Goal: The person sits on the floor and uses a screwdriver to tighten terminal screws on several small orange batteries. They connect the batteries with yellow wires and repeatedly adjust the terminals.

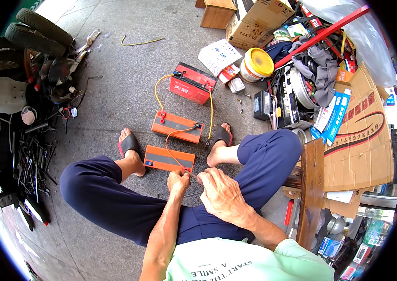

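Between my feet, three batteries stand in a row on the ground. The nearest is an orange battery (161, 158) with a grey stripe; beyond it is a second orange battery (177, 127), then a larger red battery (190, 89) with a black top. An orange wire (169, 146) loops from the middle battery to the red terminal of the nearest one. At that terminal my left hand (178, 182) is closed in a pinch, its grip hidden. My right hand (224, 195) is closed beside it, around something thin and dark that points toward the left fingertips.
A yellow wire (156, 92) joins the red and middle batteries; another yellow wire (211, 114) hangs off the red one. Right: a yellow-lidded bucket (258, 63), cardboard (362, 145), a wooden bench edge (311, 187) and piled goods. Left: tyres (37, 33) and scattered tools (34, 164).
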A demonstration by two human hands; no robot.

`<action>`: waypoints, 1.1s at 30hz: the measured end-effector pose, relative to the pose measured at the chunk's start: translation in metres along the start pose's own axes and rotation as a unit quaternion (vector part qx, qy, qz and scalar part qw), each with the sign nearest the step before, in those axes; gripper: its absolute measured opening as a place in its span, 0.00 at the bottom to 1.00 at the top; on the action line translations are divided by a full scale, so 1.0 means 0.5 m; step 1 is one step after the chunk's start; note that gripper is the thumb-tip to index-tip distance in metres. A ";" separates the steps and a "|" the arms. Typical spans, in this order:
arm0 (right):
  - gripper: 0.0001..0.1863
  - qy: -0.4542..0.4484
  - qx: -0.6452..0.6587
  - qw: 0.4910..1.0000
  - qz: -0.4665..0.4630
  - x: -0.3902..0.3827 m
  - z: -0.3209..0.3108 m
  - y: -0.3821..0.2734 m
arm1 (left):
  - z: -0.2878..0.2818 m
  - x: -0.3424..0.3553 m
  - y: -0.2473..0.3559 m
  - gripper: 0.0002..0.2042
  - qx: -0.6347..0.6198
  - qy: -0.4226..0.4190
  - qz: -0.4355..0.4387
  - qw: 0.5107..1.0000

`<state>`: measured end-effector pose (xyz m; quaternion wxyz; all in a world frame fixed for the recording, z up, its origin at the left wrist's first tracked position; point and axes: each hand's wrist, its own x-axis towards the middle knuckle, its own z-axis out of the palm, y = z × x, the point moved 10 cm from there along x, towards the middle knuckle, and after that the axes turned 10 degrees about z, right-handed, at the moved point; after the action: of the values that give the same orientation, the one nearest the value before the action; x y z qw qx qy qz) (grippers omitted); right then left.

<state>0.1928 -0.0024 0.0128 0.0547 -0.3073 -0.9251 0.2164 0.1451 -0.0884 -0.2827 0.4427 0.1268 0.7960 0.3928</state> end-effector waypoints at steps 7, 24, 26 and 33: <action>0.15 -0.057 -0.049 0.988 0.131 -0.014 0.025 0.044 | 0.000 -0.003 0.026 0.08 0.038 -0.011 0.016 0.999; 0.11 0.018 -0.018 0.999 0.029 -0.011 0.001 0.014 | 0.000 0.000 0.001 0.09 -0.003 -0.001 -0.009 1.000; 0.10 0.015 -0.015 0.999 0.030 -0.008 0.001 0.015 | -0.003 -0.004 0.007 0.09 0.008 -0.008 -0.012 1.000; 0.15 -0.031 -0.045 0.992 0.110 -0.015 0.025 0.042 | -0.002 -0.005 0.011 0.08 -0.012 -0.007 0.002 1.000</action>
<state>0.2074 0.0037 -0.0075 -0.0123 -0.4021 -0.8958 0.1890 0.1448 -0.0867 -0.2769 0.4494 0.1254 0.7877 0.4024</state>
